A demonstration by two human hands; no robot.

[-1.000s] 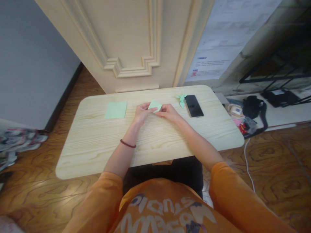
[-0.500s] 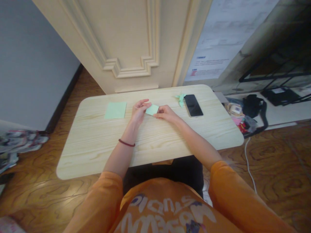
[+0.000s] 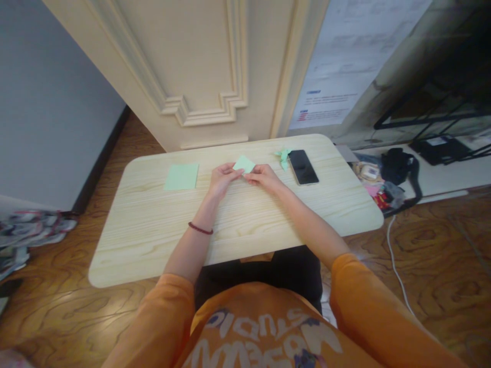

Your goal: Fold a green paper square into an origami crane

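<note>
My left hand (image 3: pixel 221 180) and my right hand (image 3: pixel 264 177) meet at the far middle of a light wooden table (image 3: pixel 238 220). Both pinch a small folded piece of pale green paper (image 3: pixel 244 164), which sticks up between the fingertips. A red bead bracelet (image 3: pixel 200 229) circles my left wrist. To the left lies a flat stack of pale green paper squares (image 3: pixel 181 176). To the right sits a small folded green paper figure (image 3: pixel 283 156), beside a black phone (image 3: pixel 303 166).
A cream panelled door (image 3: pixel 199 66) stands right behind the table. Bags and clutter (image 3: pixel 387 176) lie on the floor at the right, with a white cable (image 3: pixel 395 266) trailing over the wooden floor. Shoes (image 3: pixel 30 232) lie at the left.
My left hand opened off the green paper half a second ago and has closed on it again. The paper has turned and now points up and away between both hands.
</note>
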